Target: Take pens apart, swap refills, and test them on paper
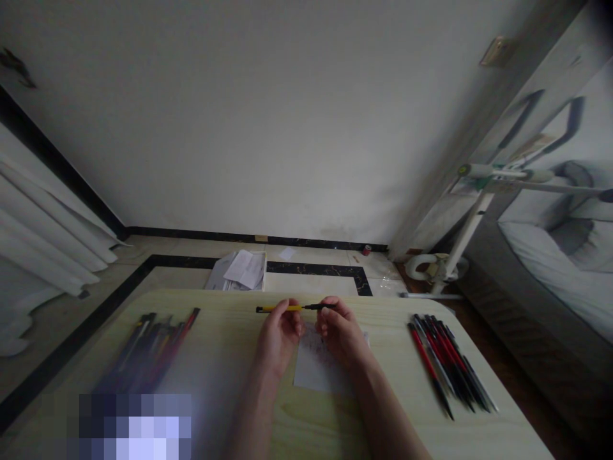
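Both my hands are raised over the middle of a pale wooden table, holding one yellow pen level between them. My left hand pinches the yellow barrel with closed fingers. My right hand grips the pen's dark right end, fingers also closed. Under my hands lies a white sheet of paper with faint scribbles on it.
A heap of dark and red pens lies on the table's left side, and a row of red and black pens on its right. Papers in a box sit on the floor beyond; a white lamp stand and a bed are at right.
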Demonstrator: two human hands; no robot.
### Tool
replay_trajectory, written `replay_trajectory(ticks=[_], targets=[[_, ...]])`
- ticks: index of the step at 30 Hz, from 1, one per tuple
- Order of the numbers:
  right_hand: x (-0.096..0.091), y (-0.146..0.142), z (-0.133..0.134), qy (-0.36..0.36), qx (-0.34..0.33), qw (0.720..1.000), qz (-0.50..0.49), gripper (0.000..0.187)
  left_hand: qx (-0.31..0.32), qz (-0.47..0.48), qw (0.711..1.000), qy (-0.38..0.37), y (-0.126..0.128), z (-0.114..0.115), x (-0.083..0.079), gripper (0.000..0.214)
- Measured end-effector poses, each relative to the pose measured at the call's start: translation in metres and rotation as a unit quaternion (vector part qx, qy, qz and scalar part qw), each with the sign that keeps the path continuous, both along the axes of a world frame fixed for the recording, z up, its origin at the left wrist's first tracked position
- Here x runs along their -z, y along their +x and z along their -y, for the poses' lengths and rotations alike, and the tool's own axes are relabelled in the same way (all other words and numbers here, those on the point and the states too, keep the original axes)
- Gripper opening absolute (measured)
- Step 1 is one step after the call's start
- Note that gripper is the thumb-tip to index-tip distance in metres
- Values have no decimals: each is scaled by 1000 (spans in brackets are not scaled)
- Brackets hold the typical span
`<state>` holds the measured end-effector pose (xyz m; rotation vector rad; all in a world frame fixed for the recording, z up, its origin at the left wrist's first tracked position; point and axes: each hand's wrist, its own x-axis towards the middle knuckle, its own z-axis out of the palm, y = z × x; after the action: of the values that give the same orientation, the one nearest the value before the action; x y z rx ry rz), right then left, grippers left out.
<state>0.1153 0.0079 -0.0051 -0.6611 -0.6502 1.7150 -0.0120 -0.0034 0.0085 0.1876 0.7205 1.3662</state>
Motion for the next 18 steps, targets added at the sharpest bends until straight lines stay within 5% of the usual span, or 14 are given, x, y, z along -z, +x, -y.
replay_trajectory(ticks=[18], targets=[[1, -3, 0, 8, 20, 999, 33, 19, 6, -24, 999, 22, 2, 0, 2, 20]])
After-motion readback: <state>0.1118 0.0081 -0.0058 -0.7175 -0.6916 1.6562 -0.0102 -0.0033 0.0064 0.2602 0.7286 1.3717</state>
